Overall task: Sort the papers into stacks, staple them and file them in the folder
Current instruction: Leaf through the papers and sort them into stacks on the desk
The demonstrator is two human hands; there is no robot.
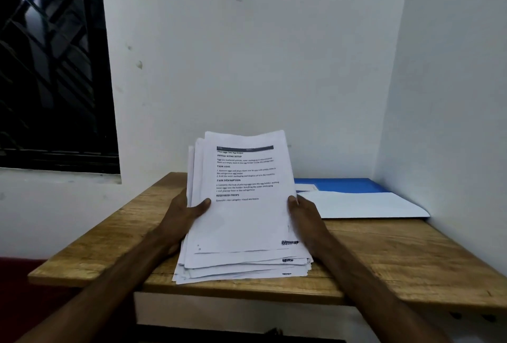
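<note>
I have the papers held by both sides. My left hand is curled round the left edge with the thumb pressed on the top sheet, and my right hand pinches the right edge the same way. The pile is tilted up toward me, its lower edge resting on the bench near the front. The sheets are fanned and uneven, so I judge the job to be barely started. To sort well, I would first loosen both grips and tap the lower edge square. Then I would read each heading and deal sheets onto bare wood. The blue folder lies at the back right, with what may be its pale flap open, though I cannot be sure.
</note>
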